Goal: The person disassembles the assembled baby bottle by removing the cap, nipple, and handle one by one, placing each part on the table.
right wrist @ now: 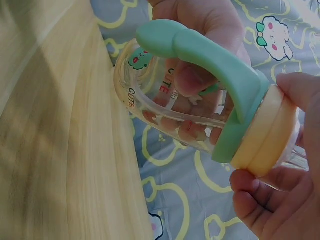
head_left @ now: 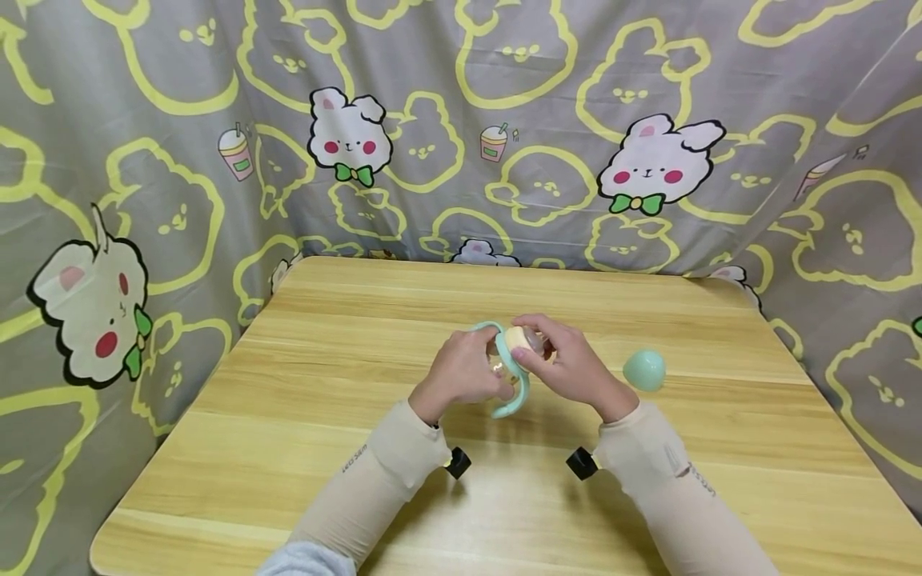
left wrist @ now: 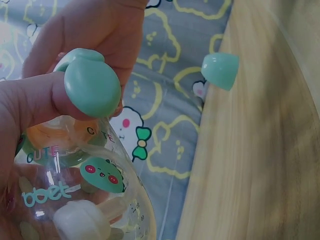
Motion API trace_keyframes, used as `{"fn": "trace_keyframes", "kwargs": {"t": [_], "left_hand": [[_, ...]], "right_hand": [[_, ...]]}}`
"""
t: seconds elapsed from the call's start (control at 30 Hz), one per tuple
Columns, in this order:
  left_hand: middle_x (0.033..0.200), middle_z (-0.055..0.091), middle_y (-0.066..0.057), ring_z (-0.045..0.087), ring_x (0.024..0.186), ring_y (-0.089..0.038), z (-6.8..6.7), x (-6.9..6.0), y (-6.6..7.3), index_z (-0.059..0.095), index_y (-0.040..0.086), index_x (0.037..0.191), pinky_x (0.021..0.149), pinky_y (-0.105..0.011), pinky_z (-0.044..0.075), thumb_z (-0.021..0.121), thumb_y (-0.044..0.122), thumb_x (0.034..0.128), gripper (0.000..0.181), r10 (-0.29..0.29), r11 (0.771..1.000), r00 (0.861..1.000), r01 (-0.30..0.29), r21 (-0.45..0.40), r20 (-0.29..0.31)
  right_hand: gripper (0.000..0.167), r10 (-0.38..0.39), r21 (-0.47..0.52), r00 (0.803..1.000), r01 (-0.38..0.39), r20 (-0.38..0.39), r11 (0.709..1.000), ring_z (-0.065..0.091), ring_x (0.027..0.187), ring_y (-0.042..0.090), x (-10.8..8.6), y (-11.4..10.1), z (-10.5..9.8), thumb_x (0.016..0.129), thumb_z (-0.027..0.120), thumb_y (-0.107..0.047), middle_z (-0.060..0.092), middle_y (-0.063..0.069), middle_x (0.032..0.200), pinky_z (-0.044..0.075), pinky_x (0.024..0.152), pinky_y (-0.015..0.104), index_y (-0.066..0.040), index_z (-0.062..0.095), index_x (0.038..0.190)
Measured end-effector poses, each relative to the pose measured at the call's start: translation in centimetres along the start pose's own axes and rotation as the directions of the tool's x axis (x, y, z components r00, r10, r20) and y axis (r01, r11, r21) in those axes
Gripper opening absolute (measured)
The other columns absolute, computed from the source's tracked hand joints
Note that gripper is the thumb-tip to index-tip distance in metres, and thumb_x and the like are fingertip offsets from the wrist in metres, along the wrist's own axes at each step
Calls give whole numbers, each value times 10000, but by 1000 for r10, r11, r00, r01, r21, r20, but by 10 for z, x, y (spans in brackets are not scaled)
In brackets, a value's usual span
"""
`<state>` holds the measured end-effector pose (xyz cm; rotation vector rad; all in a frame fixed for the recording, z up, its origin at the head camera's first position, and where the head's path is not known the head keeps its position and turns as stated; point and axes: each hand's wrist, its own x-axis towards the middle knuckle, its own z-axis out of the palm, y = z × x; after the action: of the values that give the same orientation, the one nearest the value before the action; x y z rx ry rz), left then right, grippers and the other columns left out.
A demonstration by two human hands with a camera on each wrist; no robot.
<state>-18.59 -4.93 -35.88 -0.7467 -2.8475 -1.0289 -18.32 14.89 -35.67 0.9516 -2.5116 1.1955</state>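
The left hand (head_left: 464, 370) grips the handled bottle (right wrist: 175, 112) between both hands above the worktop (head_left: 310, 360) while the right hand (head_left: 565, 362) pinches its seated yellow collar (right wrist: 264, 131), work there seemingly unfinished, and the green cap (head_left: 644, 370), already off, sits right of the right hand.

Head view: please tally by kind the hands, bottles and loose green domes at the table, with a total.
Left hand and right hand: 2
Bottle, held by both: 1
Green dome, on the table: 1
Total: 4
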Motion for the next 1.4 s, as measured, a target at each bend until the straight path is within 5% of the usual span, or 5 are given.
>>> {"fn": "trace_keyframes", "kwargs": {"t": [0.3, 0.57, 0.9, 1.4], "left_hand": [[782, 613, -6, 522, 633, -125, -1, 1, 2, 566, 185, 881, 547, -281, 447, 790, 274, 576, 389, 6, 1000, 1000, -6, 18, -7], [715, 547, 44, 486, 601, -121, 0, 0, 2, 574, 168, 858, 521, -277, 416, 774, 278, 581, 360, 13, 1000, 1000, -13, 20, -10], [730, 587, 15, 511, 592, -118, 2, -1, 0, 600, 135, 869, 524, -285, 429, 784, 265, 575, 371, 7, 1000, 1000, -7, -5, -14], [758, 586, 28, 521, 616, -123, 1, 0, -2, 564, 187, 883, 541, -286, 450, 766, 255, 597, 357, -1, 1000, 1000, 1, 1, -4]], "right_hand": [[432, -48, -36, 999, 47, -22, 998, 558, 644, 90, 0, 4, -2, 953, 595, -312, 653, 84, 1034, 490, 609, 299, -62, 542, 1302], [364, 21, -3, 999, -21, -32, 1000, 531, 593, 105, 0, 2, 1, 926, 639, -243, 603, 5, 820, 469, 555, 296, -82, 590, 1249], [395, -53, 111, 999, 53, -12, 992, 591, 883, 178, -3, 1, 0, 896, 645, -69, 619, 116, 1227, 511, 731, 349, -13, 580, 1281], [453, -60, 122, 998, 60, -6, 991, 599, 981, 187, -4, 8, 1, 894, 650, -77, 588, 90, 1290, 514, 814, 377, -79, 546, 1334]]}}
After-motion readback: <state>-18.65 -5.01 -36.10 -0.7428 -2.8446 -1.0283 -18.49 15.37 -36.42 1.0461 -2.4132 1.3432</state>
